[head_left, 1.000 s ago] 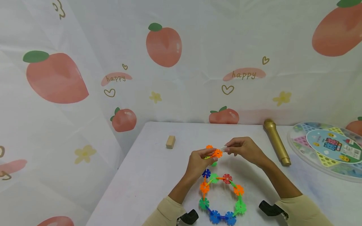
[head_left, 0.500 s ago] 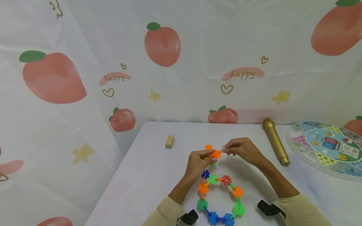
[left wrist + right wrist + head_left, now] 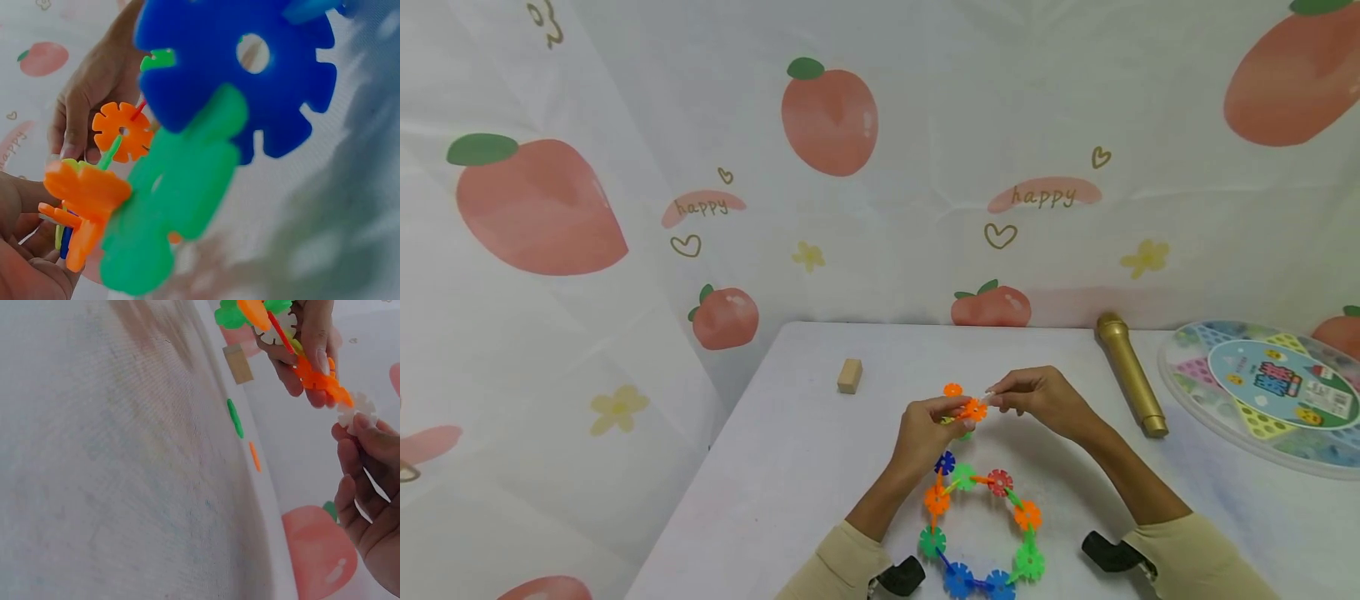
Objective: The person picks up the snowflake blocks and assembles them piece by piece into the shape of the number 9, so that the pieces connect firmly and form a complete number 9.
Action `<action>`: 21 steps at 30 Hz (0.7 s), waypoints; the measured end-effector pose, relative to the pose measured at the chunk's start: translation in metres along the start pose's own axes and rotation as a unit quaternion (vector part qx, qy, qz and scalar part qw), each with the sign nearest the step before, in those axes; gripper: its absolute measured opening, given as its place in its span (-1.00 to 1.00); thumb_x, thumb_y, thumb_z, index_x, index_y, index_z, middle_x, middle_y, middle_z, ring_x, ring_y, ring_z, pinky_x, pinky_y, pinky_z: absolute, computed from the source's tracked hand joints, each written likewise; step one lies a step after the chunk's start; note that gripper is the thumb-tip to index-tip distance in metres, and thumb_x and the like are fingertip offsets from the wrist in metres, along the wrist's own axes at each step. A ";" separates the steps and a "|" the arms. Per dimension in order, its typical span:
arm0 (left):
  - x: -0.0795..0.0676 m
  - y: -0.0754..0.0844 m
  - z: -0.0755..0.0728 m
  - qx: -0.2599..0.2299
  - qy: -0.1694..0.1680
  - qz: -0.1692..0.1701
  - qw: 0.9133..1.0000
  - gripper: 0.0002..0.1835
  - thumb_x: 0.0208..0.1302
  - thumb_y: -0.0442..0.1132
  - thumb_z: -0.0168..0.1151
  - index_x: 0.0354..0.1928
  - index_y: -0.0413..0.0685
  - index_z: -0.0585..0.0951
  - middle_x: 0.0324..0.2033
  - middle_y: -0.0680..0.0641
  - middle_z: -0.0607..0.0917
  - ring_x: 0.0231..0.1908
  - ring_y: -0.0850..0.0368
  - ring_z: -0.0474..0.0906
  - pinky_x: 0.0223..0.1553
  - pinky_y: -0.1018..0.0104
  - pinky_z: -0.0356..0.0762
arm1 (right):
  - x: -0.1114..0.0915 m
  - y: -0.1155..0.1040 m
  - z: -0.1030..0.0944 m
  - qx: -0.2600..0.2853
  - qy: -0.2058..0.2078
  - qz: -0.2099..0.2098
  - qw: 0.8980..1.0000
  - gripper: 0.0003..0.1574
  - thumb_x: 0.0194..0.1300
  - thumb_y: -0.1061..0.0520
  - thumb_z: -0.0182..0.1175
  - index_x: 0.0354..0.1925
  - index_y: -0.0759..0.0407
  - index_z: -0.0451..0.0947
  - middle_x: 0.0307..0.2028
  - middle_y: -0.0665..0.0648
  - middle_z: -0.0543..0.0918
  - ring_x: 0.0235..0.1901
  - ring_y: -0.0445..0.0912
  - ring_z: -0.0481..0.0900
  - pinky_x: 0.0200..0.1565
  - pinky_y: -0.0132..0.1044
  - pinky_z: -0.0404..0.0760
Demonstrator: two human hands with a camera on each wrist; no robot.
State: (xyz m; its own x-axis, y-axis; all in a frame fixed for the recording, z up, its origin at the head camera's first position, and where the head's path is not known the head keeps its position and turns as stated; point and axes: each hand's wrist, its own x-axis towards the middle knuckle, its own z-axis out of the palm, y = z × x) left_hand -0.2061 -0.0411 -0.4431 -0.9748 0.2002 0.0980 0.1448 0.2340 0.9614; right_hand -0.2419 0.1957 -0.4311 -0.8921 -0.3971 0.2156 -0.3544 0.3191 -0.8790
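Between the thumb and fingers of my left hand (image 3: 921, 435) is an orange notched snowflake disc (image 3: 975, 410), part of a linked chain. My right hand (image 3: 1042, 397) pinches a white snowflake disc (image 3: 356, 412) against the edge of the orange one; whether their slots are joined I cannot tell. Below the hands hangs or lies a loop of linked discs, including a red disc (image 3: 1000, 482), a green disc (image 3: 1029, 563) and a blue disc (image 3: 958, 581). Close to the left wrist camera, a dark blue disc (image 3: 290, 81) and a blurred green disc (image 3: 181, 200) cover much of that view.
A small wooden block (image 3: 850, 377) sits at the back left of the white table (image 3: 752, 483). Farther right lie a gold microphone-shaped cylinder (image 3: 1131, 375) and a round, clear-edged game board (image 3: 1210, 417). A peach-print cloth (image 3: 910, 233) hangs behind the table.
The white disc has come slightly closer to the orange disc, and less of it shows. The loop's lower part has shifted a little to the left. Both hands keep their grips.
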 end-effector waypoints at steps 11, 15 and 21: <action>0.001 0.000 -0.003 -0.023 -0.028 -0.005 0.999 -0.61 0.42 -0.33 0.39 0.25 -0.03 0.73 -0.01 -0.09 0.78 -0.06 0.09 0.76 -0.07 0.34 0.75 | 0.001 0.000 0.003 -0.020 -0.012 0.014 1.000 -0.74 0.44 0.04 0.40 -0.02 0.15 0.79 -0.16 0.18 0.82 -0.21 0.29 0.71 -0.21 -0.04 0.75; 0.002 0.000 -0.006 -0.008 -0.035 0.002 0.999 -0.60 0.41 -0.30 0.41 0.26 -0.01 0.73 0.01 -0.05 0.78 -0.02 0.10 0.73 -0.06 0.34 0.75 | 0.002 0.002 0.003 -0.036 -0.018 0.017 0.999 -0.59 0.42 0.01 0.41 0.09 0.24 0.74 -0.13 0.08 0.83 -0.16 0.17 0.75 -0.21 -0.02 0.77; 0.002 0.000 -0.010 -0.002 -0.049 0.000 0.999 -0.56 0.38 -0.26 0.45 0.29 0.04 0.72 0.04 -0.03 0.75 0.02 0.10 0.68 -0.04 0.31 0.73 | 0.004 0.008 0.005 -0.034 -0.026 0.036 0.998 -0.70 0.42 0.04 0.41 0.05 0.12 0.76 -0.16 0.06 0.82 -0.17 0.02 0.73 -0.22 -0.03 0.75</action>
State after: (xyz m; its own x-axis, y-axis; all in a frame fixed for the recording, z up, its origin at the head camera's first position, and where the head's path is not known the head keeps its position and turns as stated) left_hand -0.2099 -0.0498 -0.4399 -0.9534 0.2928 0.0728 0.1441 0.2301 0.9624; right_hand -0.2468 0.1926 -0.4388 -0.9005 -0.4151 0.1294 -0.3105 0.4057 -0.8596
